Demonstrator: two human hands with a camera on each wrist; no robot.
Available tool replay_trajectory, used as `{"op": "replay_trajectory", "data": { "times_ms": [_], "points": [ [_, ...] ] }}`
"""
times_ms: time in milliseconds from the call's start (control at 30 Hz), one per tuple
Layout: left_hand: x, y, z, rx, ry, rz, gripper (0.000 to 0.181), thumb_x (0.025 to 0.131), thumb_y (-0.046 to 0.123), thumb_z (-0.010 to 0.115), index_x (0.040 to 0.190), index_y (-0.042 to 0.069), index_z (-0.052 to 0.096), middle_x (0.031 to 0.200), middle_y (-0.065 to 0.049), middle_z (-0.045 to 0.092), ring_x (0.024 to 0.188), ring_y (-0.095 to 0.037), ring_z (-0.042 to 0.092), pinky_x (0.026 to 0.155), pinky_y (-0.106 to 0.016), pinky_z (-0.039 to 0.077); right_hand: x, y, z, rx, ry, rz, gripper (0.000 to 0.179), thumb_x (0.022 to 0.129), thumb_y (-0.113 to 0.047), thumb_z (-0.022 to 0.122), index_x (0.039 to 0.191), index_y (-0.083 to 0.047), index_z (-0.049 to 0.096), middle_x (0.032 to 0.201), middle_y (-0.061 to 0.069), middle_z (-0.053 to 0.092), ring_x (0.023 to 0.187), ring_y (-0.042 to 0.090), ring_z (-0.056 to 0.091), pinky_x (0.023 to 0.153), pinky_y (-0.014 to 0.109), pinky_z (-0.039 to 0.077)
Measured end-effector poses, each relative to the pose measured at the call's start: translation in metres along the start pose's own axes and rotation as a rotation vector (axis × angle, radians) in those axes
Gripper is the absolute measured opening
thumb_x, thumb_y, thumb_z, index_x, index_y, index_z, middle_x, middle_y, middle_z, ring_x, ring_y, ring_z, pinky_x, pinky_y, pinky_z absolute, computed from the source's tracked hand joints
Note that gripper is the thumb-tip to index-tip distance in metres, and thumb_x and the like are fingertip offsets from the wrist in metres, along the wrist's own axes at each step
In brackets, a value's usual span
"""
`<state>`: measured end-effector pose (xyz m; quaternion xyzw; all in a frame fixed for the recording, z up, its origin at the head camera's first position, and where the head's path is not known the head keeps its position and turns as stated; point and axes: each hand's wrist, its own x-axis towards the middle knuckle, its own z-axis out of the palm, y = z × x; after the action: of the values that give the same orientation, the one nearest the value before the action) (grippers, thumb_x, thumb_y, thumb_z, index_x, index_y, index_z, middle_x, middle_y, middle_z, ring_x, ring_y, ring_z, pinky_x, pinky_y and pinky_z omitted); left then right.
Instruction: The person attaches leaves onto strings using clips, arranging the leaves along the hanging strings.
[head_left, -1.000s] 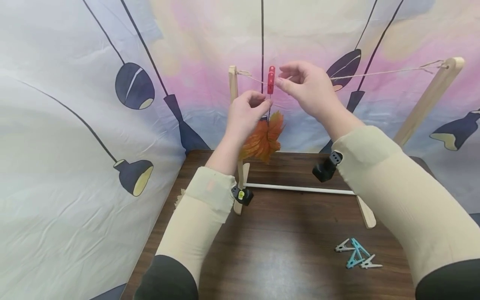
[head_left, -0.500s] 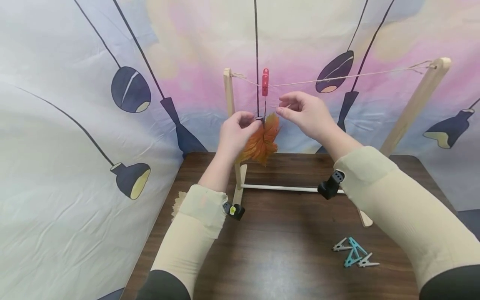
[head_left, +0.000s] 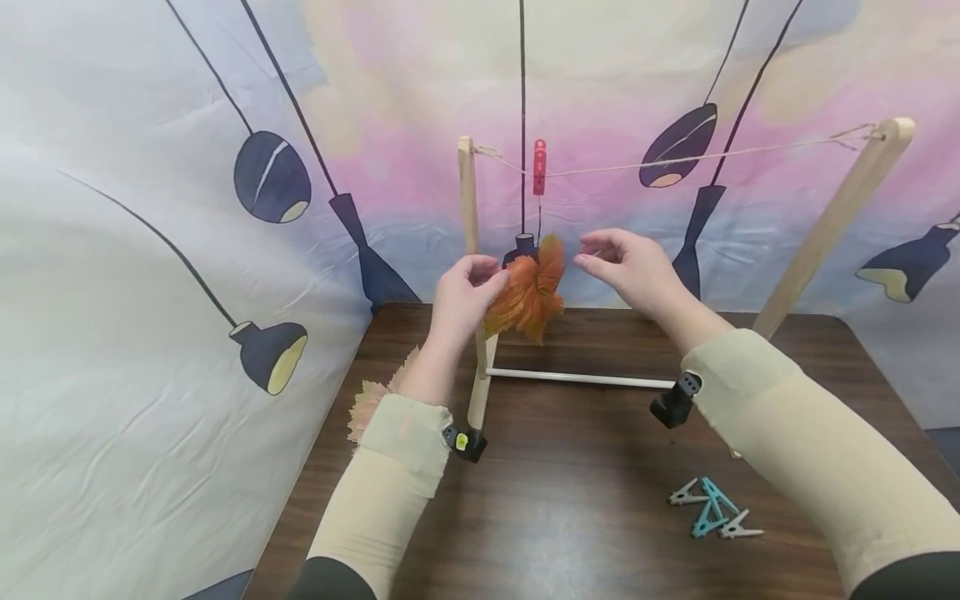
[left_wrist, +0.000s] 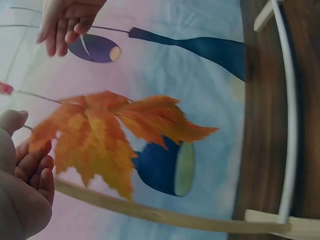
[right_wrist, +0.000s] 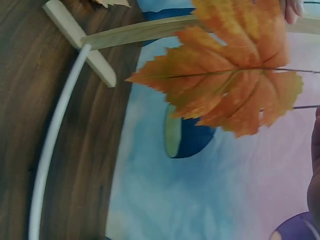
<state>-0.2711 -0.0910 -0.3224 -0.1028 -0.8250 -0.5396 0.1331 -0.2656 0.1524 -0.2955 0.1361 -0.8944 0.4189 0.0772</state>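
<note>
An orange artificial maple leaf [head_left: 534, 287] hangs by its thin dark stem from a red clothespin [head_left: 539, 167], which is clipped on a string [head_left: 675, 164]. My left hand [head_left: 461, 300] is beside the leaf's left edge, fingers loosely bent; in the left wrist view its thumb and fingers stand apart with nothing pinched. To the right of the leaf, my right hand [head_left: 630, 268] hovers with loosely curled fingers, holding nothing. The right wrist view shows the leaf [right_wrist: 235, 75] from close up, with most of that hand out of frame.
The string spans two wooden posts [head_left: 832, 225], joined low down by a white rod [head_left: 577, 378]. Several blue and grey clothespins [head_left: 712, 507] lie at the table's right. A pale leaf [head_left: 367, 408] lies partly behind my left forearm. A printed cloth backdrop [head_left: 420, 100] surrounds the table [head_left: 570, 475].
Both hands have come down from the red clothespin to the leaf's height and drawn apart, the right one moving away from the string. The clothespin and leaf stay hanging.
</note>
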Motion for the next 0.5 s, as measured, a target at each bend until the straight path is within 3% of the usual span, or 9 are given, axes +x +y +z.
{"op": "replay_trajectory", "data": {
  "times_ms": [500],
  "points": [
    [-0.021,-0.049,-0.01,0.057,-0.009,-0.117,0.029,0.085,0.025,0.069,0.105,0.004,0.065,0.099,-0.009,0.066,0.093,-0.021,0.06,0.083,-0.034,0.046,-0.031,0.053,0.009,-0.024,-0.001,0.04,0.045,0.089,-0.038,0.063,0.122,-0.009,0.06,0.106,0.009,0.066,0.092,0.021,0.06,0.074,0.037,0.046]
  ]
}}
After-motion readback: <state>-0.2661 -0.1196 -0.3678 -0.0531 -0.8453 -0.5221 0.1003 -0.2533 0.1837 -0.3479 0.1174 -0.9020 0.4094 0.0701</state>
